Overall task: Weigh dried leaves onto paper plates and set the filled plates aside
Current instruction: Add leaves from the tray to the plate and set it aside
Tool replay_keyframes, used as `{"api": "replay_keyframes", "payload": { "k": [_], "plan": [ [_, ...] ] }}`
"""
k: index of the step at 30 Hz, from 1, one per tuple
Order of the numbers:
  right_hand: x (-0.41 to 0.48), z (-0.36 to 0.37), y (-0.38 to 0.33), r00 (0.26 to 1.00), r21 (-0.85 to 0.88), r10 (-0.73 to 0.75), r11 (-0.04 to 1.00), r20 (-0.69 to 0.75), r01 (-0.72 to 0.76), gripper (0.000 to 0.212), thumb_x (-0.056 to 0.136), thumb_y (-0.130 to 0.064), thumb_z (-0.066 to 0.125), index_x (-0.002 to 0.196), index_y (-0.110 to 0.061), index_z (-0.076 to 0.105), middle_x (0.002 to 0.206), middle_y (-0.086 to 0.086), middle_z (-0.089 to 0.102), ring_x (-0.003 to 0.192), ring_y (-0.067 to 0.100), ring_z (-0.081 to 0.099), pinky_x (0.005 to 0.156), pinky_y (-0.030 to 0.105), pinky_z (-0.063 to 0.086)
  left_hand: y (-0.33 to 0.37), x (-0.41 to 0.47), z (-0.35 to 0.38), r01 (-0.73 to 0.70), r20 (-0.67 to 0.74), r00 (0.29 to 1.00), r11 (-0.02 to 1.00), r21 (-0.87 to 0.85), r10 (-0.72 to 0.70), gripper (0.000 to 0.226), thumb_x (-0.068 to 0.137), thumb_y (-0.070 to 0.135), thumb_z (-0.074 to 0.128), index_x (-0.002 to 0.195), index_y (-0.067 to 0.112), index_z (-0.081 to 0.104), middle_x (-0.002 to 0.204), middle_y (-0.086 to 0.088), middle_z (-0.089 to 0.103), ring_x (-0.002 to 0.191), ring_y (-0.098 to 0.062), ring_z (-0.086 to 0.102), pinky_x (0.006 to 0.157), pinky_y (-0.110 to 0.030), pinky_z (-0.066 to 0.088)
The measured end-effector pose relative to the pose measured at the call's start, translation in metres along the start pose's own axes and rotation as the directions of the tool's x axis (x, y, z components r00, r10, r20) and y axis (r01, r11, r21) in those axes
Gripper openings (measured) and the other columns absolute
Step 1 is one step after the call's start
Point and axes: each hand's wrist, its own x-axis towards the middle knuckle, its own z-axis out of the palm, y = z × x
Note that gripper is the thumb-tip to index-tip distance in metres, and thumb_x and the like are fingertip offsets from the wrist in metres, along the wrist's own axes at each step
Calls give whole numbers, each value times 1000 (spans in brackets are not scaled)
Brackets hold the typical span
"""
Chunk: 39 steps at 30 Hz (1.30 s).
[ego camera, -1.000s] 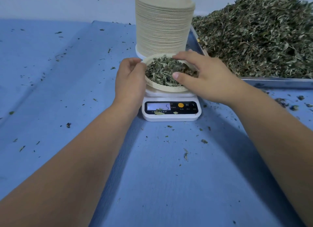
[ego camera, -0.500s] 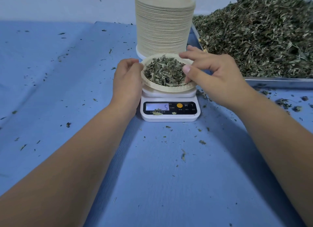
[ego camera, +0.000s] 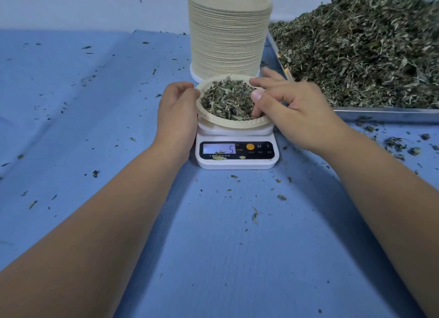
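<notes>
**A:** What sits at the centre of the view?

**B:** A small white digital kitchen scale (ego camera: 236,161) on a blue-covered desk (ego camera: 95,108). On the scale's platform rests a round beige paper plate (ego camera: 234,124), filled with loose dried green leaves (ego camera: 225,99). The scale's display shows a 5.

**A:** And the hands?

**B:** Two bare forearms reach in. The left hand (ego camera: 177,108) is at the scale's left side, its fingers (ego camera: 187,86) curled round the plate's left rim, gripping it. The right hand (ego camera: 292,104) is over the scale's right side. Its thumb lies across the leaves just inside the rim, and its fingers (ego camera: 263,81) stretch over the far edge. Whether they clasp the rim or only touch it, I cannot tell.

**A:** What else is nearby?

**B:** Directly behind the scale stands a tall stack of empty beige paper plates (ego camera: 228,32). To the right of the scale and further back, a metal tray (ego camera: 384,112) carries a large heap of dried leaves (ego camera: 368,51). Crumbs of leaf lie scattered on the desk all around the scale.

**A:** How would the plate handle?

**B:** Probably very light, with a thin rim that bends if squeezed. The leaves are loose and airy, so a tilt or jolt would likely spill them. The safest hold seems to be two opposite points of the rim, lifting level and straight up off the scale.
</notes>
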Motion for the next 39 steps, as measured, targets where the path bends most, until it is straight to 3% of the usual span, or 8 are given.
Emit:
{"api": "replay_keyframes", "payload": {
  "k": [4, 8, 10, 12, 15, 17, 23, 39],
  "plan": [
    [0, 0, 0, 994, -5, -47, 999, -101, 46, 38, 97, -50, 49, 97, -22, 75, 137, -9, 61, 140, -1, 41, 118, 30, 33, -1, 0, 0, -13, 0, 1000, 1000, 25, 13, 32, 77, 36, 56, 107, 29, 65, 112, 8, 67, 108, -16, 67, 102, -50, 53],
    [0, -5, 3, 980, -240, -103, 969, -169, 60, 37, 99, -43, 49, 106, -16, 73, 130, -3, 67, 131, 7, 53, 108, 31, 43, -3, 2, 0, -15, 7, 1000, 1000, 23, 14, 33, 78, 36, 55, 109, 30, 64, 115, 8, 66, 110, -15, 66, 103, -49, 53],
    [1, -17, 9, 960, -402, -93, 915, -266, -23, 33, 98, -38, 49, 110, -17, 71, 95, 0, 74, 86, 15, 69, 79, 27, 50, -3, 3, 0, -10, 7, 1000, 1000, 13, 9, 33, 78, 35, 55, 109, 30, 64, 116, 7, 66, 110, -15, 66, 103, -50, 53],
    [2, -31, 21, 948, -546, -21, 822, -317, -164, 29, 97, -36, 48, 108, -17, 67, 61, -6, 56, 52, 17, 51, 67, 30, 41, -4, 4, -1, -12, 7, 1000, 1000, 3, 12, 34, 78, 34, 54, 110, 29, 64, 114, 6, 67, 107, -14, 67, 102, -49, 54],
    [2, -46, 42, 935, -675, 224, 648, -275, -353, 36, 102, -47, 42, 97, -15, 59, 66, 4, 54, 66, 31, 51, 73, 40, 45, -5, 5, -1, -19, 5, 1000, 1000, -8, 19, 34, 78, 35, 52, 109, 28, 64, 115, 4, 66, 107, -14, 66, 102, -48, 54],
    [2, -47, 50, 914, -685, 342, 614, -218, -393, 52, 104, -55, 32, 85, -13, 55, 71, 9, 55, 67, 30, 51, 64, 36, 41, -5, 5, 0, -19, -1, 1000, 1000, -10, 19, 33, 78, 36, 51, 108, 29, 64, 117, 3, 66, 110, -15, 65, 103, -49, 53],
    [3, -43, 55, 946, -645, 271, 693, -180, -321, 52, 105, -52, 32, 76, -13, 51, 66, 9, 52, 62, 28, 50, 52, 31, 31, -5, 7, -2, -21, -36, 999, 999, -33, 20, 30, 77, 35, 50, 103, 30, 64, 116, 2, 66, 111, -17, 66, 103, -50, 53],
    [40, -56, 55, 912, -537, 287, 740, -291, -405, 46, 108, -35, 42, 72, -5, 48, 61, 10, 45, 55, 24, 40, 60, 35, 34, -7, 10, -1, -40, -74, 996, 999, -15, 39, 29, 80, 35, 47, 103, 31, 65, 114, 10, 64, 111, -8, 62, 104, -46, 52]
  ]
}}
